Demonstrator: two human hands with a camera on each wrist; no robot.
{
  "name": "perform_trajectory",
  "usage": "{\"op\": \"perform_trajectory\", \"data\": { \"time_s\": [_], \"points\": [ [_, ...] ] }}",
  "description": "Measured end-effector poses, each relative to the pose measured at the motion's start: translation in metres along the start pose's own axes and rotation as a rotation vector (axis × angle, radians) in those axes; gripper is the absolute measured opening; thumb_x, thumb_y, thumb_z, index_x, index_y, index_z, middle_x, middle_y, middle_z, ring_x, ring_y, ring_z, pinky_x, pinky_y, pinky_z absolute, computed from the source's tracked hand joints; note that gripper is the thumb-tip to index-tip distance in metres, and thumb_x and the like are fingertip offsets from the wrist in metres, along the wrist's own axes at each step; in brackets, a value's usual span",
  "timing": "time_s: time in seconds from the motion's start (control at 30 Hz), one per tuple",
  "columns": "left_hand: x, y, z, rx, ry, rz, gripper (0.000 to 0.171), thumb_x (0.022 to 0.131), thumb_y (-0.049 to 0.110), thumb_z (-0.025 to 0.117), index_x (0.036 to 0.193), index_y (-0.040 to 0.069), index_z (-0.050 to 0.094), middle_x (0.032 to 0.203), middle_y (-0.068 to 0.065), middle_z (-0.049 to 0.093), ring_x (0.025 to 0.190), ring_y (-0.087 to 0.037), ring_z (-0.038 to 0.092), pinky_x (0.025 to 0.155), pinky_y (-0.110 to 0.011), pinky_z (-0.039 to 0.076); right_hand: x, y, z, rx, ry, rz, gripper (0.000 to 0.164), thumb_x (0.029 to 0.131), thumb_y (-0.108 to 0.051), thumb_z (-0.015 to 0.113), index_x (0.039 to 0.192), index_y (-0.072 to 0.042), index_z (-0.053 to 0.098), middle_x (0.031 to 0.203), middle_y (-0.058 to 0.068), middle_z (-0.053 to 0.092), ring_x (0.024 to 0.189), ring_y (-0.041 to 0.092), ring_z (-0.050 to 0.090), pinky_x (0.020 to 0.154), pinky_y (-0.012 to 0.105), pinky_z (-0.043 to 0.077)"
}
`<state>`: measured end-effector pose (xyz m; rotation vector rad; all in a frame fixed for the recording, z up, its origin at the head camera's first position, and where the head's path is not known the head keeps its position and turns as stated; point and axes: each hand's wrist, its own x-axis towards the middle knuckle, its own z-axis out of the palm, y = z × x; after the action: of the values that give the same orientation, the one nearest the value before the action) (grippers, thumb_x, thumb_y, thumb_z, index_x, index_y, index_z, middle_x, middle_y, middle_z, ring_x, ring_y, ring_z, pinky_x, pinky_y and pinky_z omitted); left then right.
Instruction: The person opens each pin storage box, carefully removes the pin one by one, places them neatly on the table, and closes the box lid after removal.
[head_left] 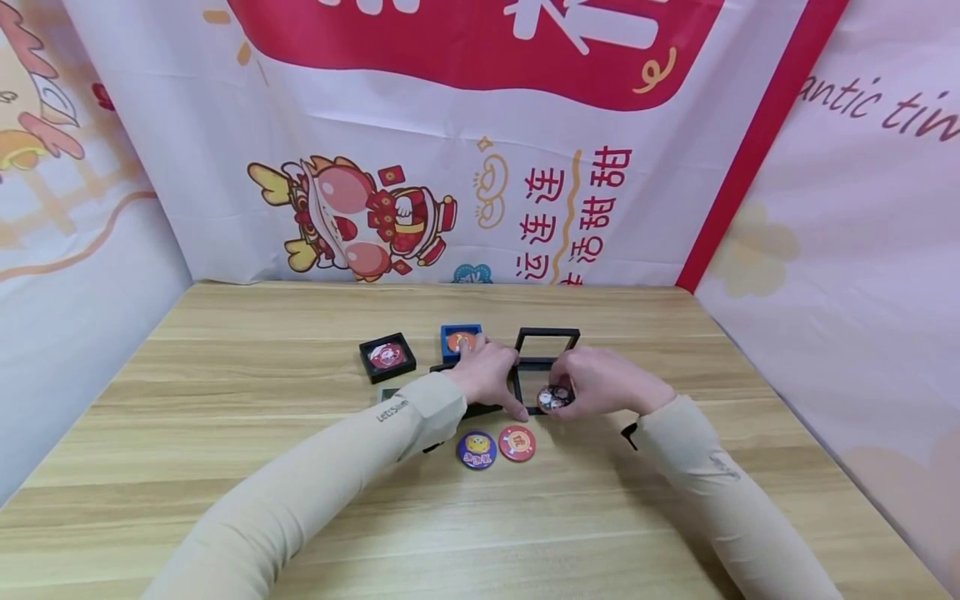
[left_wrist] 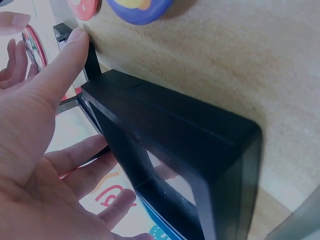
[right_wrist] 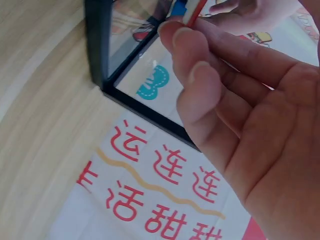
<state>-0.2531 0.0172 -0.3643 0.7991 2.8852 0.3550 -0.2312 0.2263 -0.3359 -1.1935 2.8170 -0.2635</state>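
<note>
My right hand (head_left: 603, 382) pinches a round button badge (head_left: 555, 398) with a dark patterned face, tilted over a black display frame (head_left: 516, 385) that lies unfolded, its other half (head_left: 547, 332) raised at the back. In the right wrist view the badge's edge (right_wrist: 195, 12) shows between thumb and fingertips. My left hand (head_left: 491, 375) spreads over the unfolded frame's left side. Its straight thumb (left_wrist: 70, 60) touches the near corner, while the other fingers reach toward the hinge. Under that hand sits another black frame (left_wrist: 175, 120), partly covered in the head view.
Two badges, one purple (head_left: 477, 450) and one red (head_left: 517, 442), lie in front of the frames. Farther back are a black frame with a red badge (head_left: 387, 356) and a blue frame (head_left: 452, 354) with an orange one. A printed cloth (head_left: 420, 108) hangs behind the table.
</note>
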Motion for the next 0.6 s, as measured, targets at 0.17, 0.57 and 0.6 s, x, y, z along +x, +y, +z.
{"op": "perform_trajectory", "data": {
  "time_s": [0.17, 0.57, 0.6],
  "points": [
    [0.000, 0.002, 0.000, -0.003, -0.003, -0.007, 0.090, 0.060, 0.060, 0.087, 0.131, 0.011, 0.062, 0.129, -0.006, 0.061, 0.116, -0.033, 0.042, 0.104, -0.064, 0.022, -0.004, -0.010, -0.002, 0.061, -0.071, -0.043, 0.020, 0.079, -0.034, 0.080, 0.079, -0.018, 0.068, 0.068, -0.008, 0.059, 0.056, 0.003, 0.049, 0.050, 0.026, 0.043],
    [-0.001, 0.003, -0.001, 0.014, -0.012, 0.003, 0.086, 0.061, 0.060, 0.087, 0.128, 0.011, 0.063, 0.128, -0.005, 0.061, 0.113, -0.032, 0.042, 0.103, -0.065, 0.023, -0.007, -0.028, 0.006, 0.054, -0.180, -0.121, 0.019, 0.074, -0.032, 0.082, 0.075, -0.017, 0.071, 0.063, -0.010, 0.060, 0.050, -0.002, 0.044, 0.044, 0.021, 0.038],
    [-0.001, 0.003, -0.002, 0.011, -0.012, 0.003, 0.086, 0.061, 0.060, 0.087, 0.128, 0.011, 0.063, 0.128, -0.005, 0.061, 0.113, -0.032, 0.042, 0.103, -0.065, 0.023, -0.007, -0.028, 0.008, 0.055, -0.186, -0.125, 0.018, 0.073, -0.032, 0.082, 0.076, -0.018, 0.071, 0.062, -0.012, 0.060, 0.050, -0.003, 0.044, 0.044, 0.020, 0.037]
  ]
}}
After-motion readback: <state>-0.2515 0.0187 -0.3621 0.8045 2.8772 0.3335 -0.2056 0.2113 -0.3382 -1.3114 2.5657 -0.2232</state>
